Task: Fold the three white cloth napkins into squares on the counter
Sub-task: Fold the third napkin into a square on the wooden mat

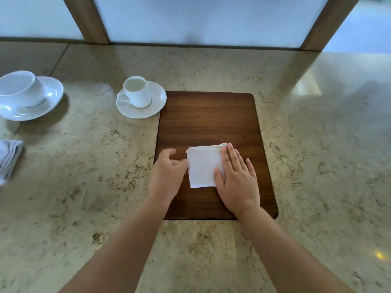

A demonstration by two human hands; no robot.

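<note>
Forearms: both bare, reaching in from the near edge of the stone counter (88,166) and meeting over the wooden board (209,119).
Right hand (237,178): laid flat, fingers straight and together, palm down on the right side of the folded napkin (203,166). It reads as a pressing hand, there to pin the layers and flatten the fold so they do not spring up.
Left hand (167,176): at the napkin's left edge, fingers loosely curled, fingertips touching or just meeting the cloth. Whether it truly pinches the edge I cannot tell; it looks more like nudging or squaring the side than gripping.
Napkin: white, already a small square of several layers, the stacked edges showing at its far right corner. It lies on the near half of the board, not on the bare stone.
Board: dark wood, set flush into the counter, probably chosen as a flat, clean work patch.
Stage, as I judge it: this one is near finished, only the final smoothing left.
Other cloth (8,159): a folded pale piece at the far left edge of view, well apart, half cut off; likely another of the three, set aside out of the way. A third I do not see.
Small cup on saucer (137,96): just beside the board's far left corner, clear of the hands.
Large cup on saucer (25,94): further left, tilted on its saucer.
Beyond: pale panels between wooden posts.
</note>
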